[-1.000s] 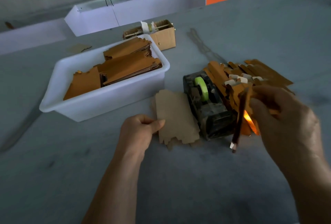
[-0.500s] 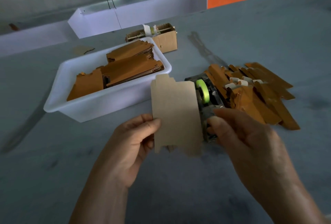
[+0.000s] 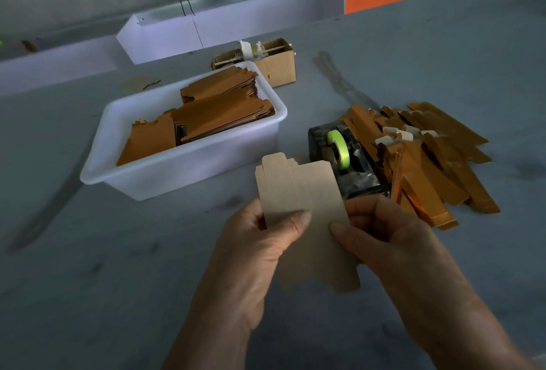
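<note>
The fingers of the left hand (image 3: 254,251) and right hand (image 3: 393,245) pinched the flat cardboard blank (image 3: 304,210) above the counter (image 3: 118,281), near the tape dispenser (image 3: 342,160); uneven pressure could have creased it crookedly.

We hold a carton blank (image 3: 298,189) of matt, pale brown paperboard. Just beyond our right hand (image 3: 393,242), the tape dispenser (image 3: 359,182) looks like dark glossy plastic, and its tape roll (image 3: 339,148) is smooth lime green. To that hand's right, the folded cartons (image 3: 437,174) have a shiny orange-brown finish. Beyond our left hand (image 3: 260,245), the tub (image 3: 183,174) is smooth white plastic.
</note>
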`<state>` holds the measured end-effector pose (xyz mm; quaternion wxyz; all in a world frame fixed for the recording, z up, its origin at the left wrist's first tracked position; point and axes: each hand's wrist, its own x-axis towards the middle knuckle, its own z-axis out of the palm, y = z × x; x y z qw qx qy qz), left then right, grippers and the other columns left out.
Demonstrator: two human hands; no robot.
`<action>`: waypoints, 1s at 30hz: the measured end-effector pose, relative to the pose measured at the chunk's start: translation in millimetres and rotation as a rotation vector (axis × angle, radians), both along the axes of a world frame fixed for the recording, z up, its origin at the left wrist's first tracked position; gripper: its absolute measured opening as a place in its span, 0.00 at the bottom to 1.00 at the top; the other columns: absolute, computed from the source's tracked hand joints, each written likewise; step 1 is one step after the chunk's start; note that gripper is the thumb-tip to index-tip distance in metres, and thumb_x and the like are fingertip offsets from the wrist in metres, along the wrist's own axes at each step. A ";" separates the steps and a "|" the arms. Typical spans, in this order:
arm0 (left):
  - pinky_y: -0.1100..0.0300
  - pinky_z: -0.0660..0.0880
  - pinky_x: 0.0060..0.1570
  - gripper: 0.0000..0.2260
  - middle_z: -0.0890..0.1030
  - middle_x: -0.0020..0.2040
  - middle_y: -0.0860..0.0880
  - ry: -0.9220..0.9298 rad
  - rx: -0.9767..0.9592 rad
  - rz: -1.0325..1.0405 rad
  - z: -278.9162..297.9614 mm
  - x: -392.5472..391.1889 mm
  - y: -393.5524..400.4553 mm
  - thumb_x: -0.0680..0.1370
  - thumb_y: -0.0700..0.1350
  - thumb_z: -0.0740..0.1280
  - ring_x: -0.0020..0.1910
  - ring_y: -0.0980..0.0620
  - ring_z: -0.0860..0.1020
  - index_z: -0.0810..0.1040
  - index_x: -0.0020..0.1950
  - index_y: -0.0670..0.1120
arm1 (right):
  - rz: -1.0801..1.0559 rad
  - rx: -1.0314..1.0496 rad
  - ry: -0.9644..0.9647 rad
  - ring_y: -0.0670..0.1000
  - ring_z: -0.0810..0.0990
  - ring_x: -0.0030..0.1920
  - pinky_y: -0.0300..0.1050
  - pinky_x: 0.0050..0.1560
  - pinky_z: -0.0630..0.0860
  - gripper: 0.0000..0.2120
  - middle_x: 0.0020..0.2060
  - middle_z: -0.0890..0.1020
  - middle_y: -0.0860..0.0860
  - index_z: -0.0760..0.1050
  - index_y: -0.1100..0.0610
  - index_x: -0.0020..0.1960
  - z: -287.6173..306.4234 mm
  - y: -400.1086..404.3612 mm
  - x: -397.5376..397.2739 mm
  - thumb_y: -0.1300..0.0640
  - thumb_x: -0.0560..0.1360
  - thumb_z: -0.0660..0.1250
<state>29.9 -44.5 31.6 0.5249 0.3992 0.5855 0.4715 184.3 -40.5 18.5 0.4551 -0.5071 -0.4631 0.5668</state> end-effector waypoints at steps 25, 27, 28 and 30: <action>0.43 0.80 0.43 0.08 0.84 0.38 0.45 0.195 0.188 -0.127 3.1 10.6 -5.6 0.76 0.51 0.69 0.39 0.44 0.82 0.83 0.46 0.48 | 0.215 0.077 -0.082 0.48 0.84 0.40 0.42 0.42 0.81 0.08 0.39 0.84 0.51 0.75 0.54 0.52 19.1 -10.5 -6.4 0.60 0.73 0.66; 0.50 0.81 0.44 0.05 0.85 0.39 0.48 0.189 0.166 -0.139 2.0 8.6 -5.7 0.76 0.47 0.69 0.39 0.49 0.83 0.84 0.47 0.51 | 0.123 0.088 -0.099 0.46 0.84 0.38 0.40 0.37 0.80 0.07 0.37 0.84 0.50 0.76 0.52 0.49 19.4 -10.1 -8.0 0.55 0.71 0.68; 0.55 0.80 0.42 0.06 0.85 0.39 0.49 0.168 0.142 -0.168 2.0 7.6 -6.5 0.74 0.48 0.68 0.39 0.51 0.83 0.84 0.47 0.51 | 0.027 0.117 -0.153 0.46 0.83 0.37 0.40 0.36 0.79 0.09 0.36 0.83 0.49 0.76 0.50 0.47 16.7 -8.9 -6.9 0.50 0.68 0.69; 0.60 0.77 0.39 0.09 0.85 0.39 0.49 0.129 0.095 -0.233 3.7 6.8 -8.3 0.70 0.51 0.68 0.38 0.52 0.82 0.84 0.46 0.50 | -0.117 0.142 -0.238 0.44 0.81 0.38 0.41 0.38 0.79 0.17 0.37 0.82 0.48 0.75 0.46 0.47 13.8 -6.2 -2.6 0.40 0.61 0.68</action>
